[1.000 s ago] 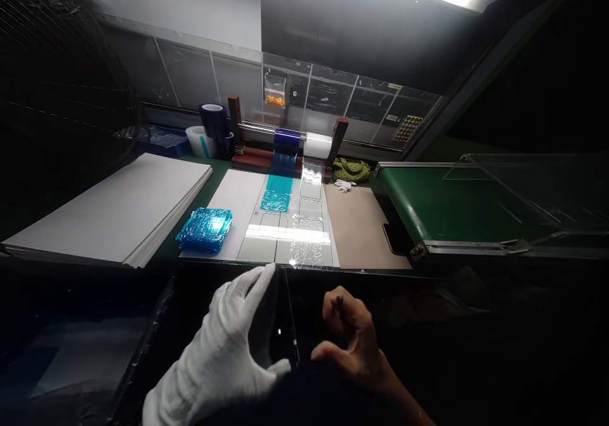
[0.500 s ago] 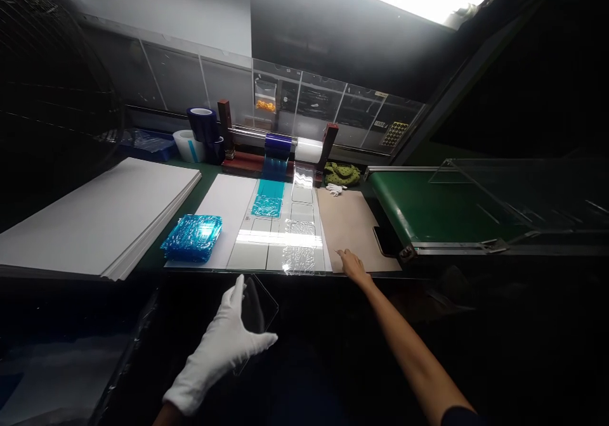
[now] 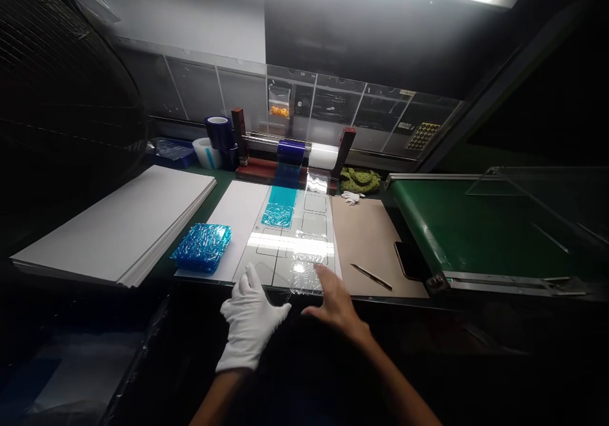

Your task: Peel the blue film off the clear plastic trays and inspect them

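My left hand (image 3: 250, 319), in a white cotton glove, rests at the near edge of a pale gridded mat (image 3: 314, 223). Its fingers lie over a clear rectangular pane (image 3: 261, 272), which lies flat on the mat. My bare right hand (image 3: 335, 305) hovers with its fingers spread, nearest a crinkled clear film (image 3: 304, 275). It holds nothing. A slim craft knife (image 3: 371, 276) lies on a brown paper sheet (image 3: 375, 236) to the right of that hand.
A blue film-wrapped pack (image 3: 202, 247) sits on a white sheet (image 3: 238, 213), beside a stack of white boards (image 3: 118, 223). At the back stands a roller with blue film (image 3: 291, 152). A phone (image 3: 406, 260) lies next to a green conveyor belt (image 3: 451, 223).
The clear pane has gone from my raised left hand down onto the mat. The knife has left my right hand and now lies on the brown paper.
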`<state>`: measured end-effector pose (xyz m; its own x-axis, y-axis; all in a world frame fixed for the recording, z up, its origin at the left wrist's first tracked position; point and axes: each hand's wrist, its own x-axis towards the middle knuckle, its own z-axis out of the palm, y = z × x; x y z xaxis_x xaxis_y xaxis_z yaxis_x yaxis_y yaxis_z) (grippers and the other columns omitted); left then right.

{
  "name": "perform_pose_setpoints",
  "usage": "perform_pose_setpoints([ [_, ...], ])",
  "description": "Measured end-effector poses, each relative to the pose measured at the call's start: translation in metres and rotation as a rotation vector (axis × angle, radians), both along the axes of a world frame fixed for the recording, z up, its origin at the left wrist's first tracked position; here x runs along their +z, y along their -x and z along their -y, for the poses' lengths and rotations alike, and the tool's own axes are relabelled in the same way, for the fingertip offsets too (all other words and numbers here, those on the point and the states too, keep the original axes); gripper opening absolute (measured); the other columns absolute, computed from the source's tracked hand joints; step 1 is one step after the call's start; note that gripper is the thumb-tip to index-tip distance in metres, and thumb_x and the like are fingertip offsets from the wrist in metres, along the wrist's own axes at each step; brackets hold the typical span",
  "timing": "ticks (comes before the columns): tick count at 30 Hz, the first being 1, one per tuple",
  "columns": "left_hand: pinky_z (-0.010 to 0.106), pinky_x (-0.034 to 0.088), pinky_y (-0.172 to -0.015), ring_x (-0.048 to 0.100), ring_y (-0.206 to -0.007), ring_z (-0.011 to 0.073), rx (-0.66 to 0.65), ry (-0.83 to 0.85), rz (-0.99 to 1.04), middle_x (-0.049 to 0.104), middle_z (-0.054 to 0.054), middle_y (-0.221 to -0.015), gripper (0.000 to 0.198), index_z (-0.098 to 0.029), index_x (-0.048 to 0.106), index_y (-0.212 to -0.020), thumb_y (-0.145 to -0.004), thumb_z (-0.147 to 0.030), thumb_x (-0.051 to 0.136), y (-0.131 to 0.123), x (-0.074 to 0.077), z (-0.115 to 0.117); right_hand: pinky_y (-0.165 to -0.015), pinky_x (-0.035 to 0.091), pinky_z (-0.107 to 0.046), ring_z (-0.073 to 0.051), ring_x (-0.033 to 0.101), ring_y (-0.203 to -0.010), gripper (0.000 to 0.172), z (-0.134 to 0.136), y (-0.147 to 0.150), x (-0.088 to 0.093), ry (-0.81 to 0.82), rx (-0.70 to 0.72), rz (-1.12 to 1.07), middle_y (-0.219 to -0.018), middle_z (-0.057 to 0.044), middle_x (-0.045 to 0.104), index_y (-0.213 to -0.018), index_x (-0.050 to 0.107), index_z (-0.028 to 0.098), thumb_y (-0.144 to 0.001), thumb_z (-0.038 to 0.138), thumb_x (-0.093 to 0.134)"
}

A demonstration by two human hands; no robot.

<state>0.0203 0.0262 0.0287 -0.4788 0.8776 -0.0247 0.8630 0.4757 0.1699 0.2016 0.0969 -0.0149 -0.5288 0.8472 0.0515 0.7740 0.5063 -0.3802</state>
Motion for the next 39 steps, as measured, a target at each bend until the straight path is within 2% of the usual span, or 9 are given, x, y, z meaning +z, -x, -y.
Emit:
perform_pose_setpoints([
  [2,0.046,0.040,-0.082,0.042,-0.117,0.0380,-0.012,-0.016,-0.029,0.035,0.029,-0.137,0.110,-0.003,0.019,-0.141,-0.056,-0.058,0.062,-0.006,-0.006,-0.014,-0.110,0.025,-0.048,-0.031,0.028,-0.135,0.111,0.024,0.023,0.005,-0.025,0.028,-0.051,-0.145,-0.016,0.036,-0.145,0.018,0.012,-0.057,0.044,0.079],
  [5,0.049,0.040,-0.081,0.045,-0.112,0.0390,-0.028,-0.042,-0.042,0.040,0.028,-0.134,0.104,-0.006,0.021,-0.142,-0.059,-0.057,0.057,-0.013,-0.012,-0.034,-0.111,0.019,-0.053,-0.034,0.023,-0.137,0.113,0.033,0.046,0.004,-0.049,0.032,-0.060,-0.147,-0.021,0.029,-0.146,0.013,0.005,-0.058,0.038,0.076],
  [12,0.054,0.041,-0.081,0.043,-0.116,0.0415,-0.052,-0.070,-0.016,0.036,0.029,-0.138,0.091,-0.004,0.014,-0.144,-0.069,-0.042,0.050,-0.026,-0.015,-0.076,-0.108,0.019,-0.061,-0.040,0.016,-0.137,0.113,-0.005,0.051,-0.017,-0.165,0.062,-0.113,-0.148,-0.029,0.019,-0.145,-0.008,0.000,-0.060,0.028,0.062],
  [16,0.058,0.034,-0.090,0.037,-0.122,0.0422,-0.007,-0.059,0.083,0.029,0.030,-0.142,0.109,-0.003,0.001,-0.144,-0.065,-0.055,0.056,-0.030,-0.012,-0.100,-0.106,0.020,-0.063,-0.040,0.022,-0.135,0.112,-0.048,0.036,-0.024,-0.190,0.145,-0.147,-0.143,-0.031,0.028,-0.144,-0.009,-0.001,-0.065,0.036,0.062],
  [20,0.056,0.022,-0.102,0.021,-0.133,0.0399,0.056,-0.088,0.081,0.017,0.031,-0.146,0.126,-0.002,-0.003,-0.143,-0.056,-0.067,0.061,-0.022,-0.018,-0.109,-0.109,0.018,-0.060,-0.037,0.024,-0.136,0.117,-0.120,0.005,-0.035,-0.171,0.187,-0.089,-0.142,-0.030,0.031,-0.144,-0.008,0.000,-0.065,0.043,0.067],
  [24,0.053,0.020,-0.104,0.023,-0.132,0.0368,0.110,-0.120,0.007,0.023,0.029,-0.145,0.119,-0.002,0.001,-0.143,-0.060,-0.066,0.057,-0.008,-0.043,-0.101,-0.110,0.016,-0.057,-0.035,0.021,-0.137,0.121,-0.197,-0.025,-0.046,-0.147,0.184,0.009,-0.144,-0.028,0.029,-0.144,-0.010,0.004,-0.064,0.041,0.073],
  [27,0.051,0.023,-0.102,0.031,-0.128,0.0351,0.156,-0.063,-0.022,0.029,0.027,-0.142,0.114,-0.001,0.007,-0.142,-0.060,-0.063,0.058,-0.005,-0.066,-0.092,-0.110,0.015,-0.057,-0.034,0.021,-0.138,0.120,-0.239,-0.034,-0.051,-0.149,0.202,0.063,-0.145,-0.028,0.027,-0.145,-0.007,0.006,-0.064,0.038,0.074],
  [32,0.047,0.029,-0.097,0.037,-0.123,0.0330,0.224,0.063,-0.006,0.034,0.026,-0.138,0.111,-0.002,0.013,-0.141,-0.058,-0.060,0.059,-0.009,-0.086,-0.092,-0.112,0.012,-0.054,-0.032,0.019,-0.139,0.121,-0.277,-0.031,-0.058,-0.165,0.252,0.101,-0.146,-0.026,0.027,-0.145,-0.007,0.007,-0.063,0.035,0.076],
  [39,0.044,0.030,-0.097,0.037,-0.124,0.0332,0.266,0.144,0.034,0.033,0.025,-0.140,0.106,-0.001,0.015,-0.141,-0.061,-0.057,0.057,-0.008,-0.087,-0.109,-0.113,0.011,-0.053,-0.032,0.019,-0.139,0.126,-0.293,-0.026,-0.069,-0.147,0.303,0.088,-0.146,-0.026,0.027,-0.145,-0.009,0.007,-0.059,0.032,0.079],
])
